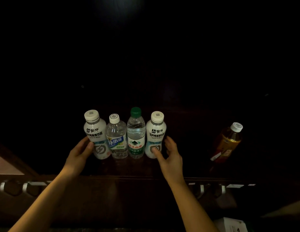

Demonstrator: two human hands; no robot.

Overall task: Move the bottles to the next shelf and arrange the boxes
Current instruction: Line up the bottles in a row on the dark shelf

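While the open left hand [82, 150] and open right hand [169, 152] bracket four upright plastic bottles [125, 138] near the dark shelf's [137, 166] front edge, uneven squeezing could topple them

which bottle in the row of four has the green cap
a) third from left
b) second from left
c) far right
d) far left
a, the clear water bottle third from the left has the green cap; the other three caps are white.
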